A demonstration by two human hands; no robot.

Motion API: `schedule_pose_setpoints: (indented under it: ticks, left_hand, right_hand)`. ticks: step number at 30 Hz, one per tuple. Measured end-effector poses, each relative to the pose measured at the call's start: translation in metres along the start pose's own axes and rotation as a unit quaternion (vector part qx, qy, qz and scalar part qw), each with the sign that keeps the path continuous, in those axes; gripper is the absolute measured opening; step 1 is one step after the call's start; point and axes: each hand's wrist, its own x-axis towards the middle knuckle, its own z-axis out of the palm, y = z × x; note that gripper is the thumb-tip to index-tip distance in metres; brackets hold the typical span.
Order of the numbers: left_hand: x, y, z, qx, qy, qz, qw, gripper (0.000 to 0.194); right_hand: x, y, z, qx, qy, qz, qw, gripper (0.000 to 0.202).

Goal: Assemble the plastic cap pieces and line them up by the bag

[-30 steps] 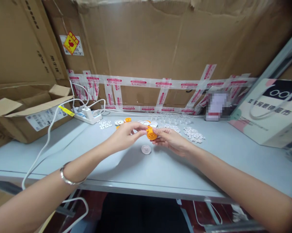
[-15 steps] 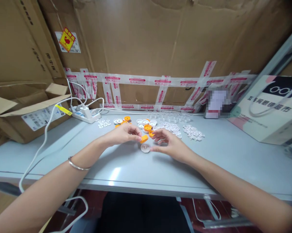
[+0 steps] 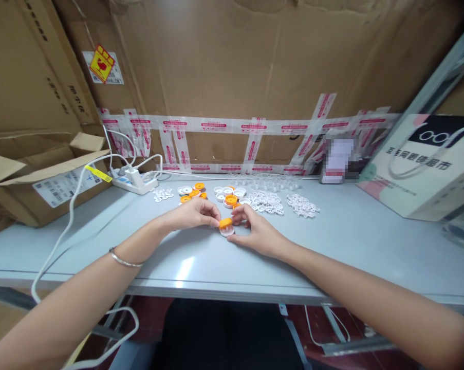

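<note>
My left hand [image 3: 201, 213] pinches an orange round cap [image 3: 225, 222] at its left edge, between thumb and fingertips. The cap is tilted and sits over the back of a shallow white round piece [image 3: 227, 232] on the table. Whether the two touch I cannot tell. My right hand [image 3: 255, 231] curls about the white piece from the right, its thumb at the near rim and its bent fingers beside the cap. Just behind my hands lie several orange caps [image 3: 230, 199] and white round pieces [image 3: 239, 192], some stacked.
Thin white plastic parts [image 3: 266, 202] and a second heap [image 3: 302, 205] lie right of the caps, clear pieces [image 3: 266, 181] behind. Small white parts [image 3: 163, 195] lie left, near a power strip [image 3: 135, 181]. An open carton [image 3: 54, 180] stands left, a printed bag [image 3: 416, 169] right.
My left hand has brought the orange cap down over the white piece. The fingers of my right hand have moved left from the pile to close around that piece. The view has shifted slightly.
</note>
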Motion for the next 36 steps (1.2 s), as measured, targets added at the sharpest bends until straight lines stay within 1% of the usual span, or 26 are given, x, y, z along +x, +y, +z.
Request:
schedule_pose_setpoints:
  ticks: [7, 15, 24, 29, 36]
  left_hand:
    - [-0.001, 0.004, 0.002, 0.036, -0.006, 0.018, 0.999, 0.013]
    - [-0.007, 0.019, 0.006, 0.145, 0.012, 0.027, 0.989, 0.014]
    - [-0.007, 0.023, 0.013, 0.203, 0.019, 0.059, 0.977, 0.010]
    - [-0.009, 0.028, 0.020, 0.252, 0.013, 0.091, 0.963, 0.019]
    - [-0.010, 0.030, 0.026, 0.304, 0.008, 0.127, 0.944, 0.023]
  right_hand:
    - [0.000, -0.001, 0.001, 0.013, 0.002, 0.004, 1.000, 0.044]
    - [-0.002, 0.002, 0.002, 0.011, 0.004, -0.008, 1.000, 0.044]
    - [-0.003, 0.002, 0.002, 0.009, 0.004, -0.003, 1.000, 0.046]
    - [-0.004, 0.001, 0.002, 0.017, 0.004, 0.003, 1.000, 0.045]
    - [-0.004, 0.001, 0.004, 0.035, 0.006, -0.016, 0.999, 0.043]
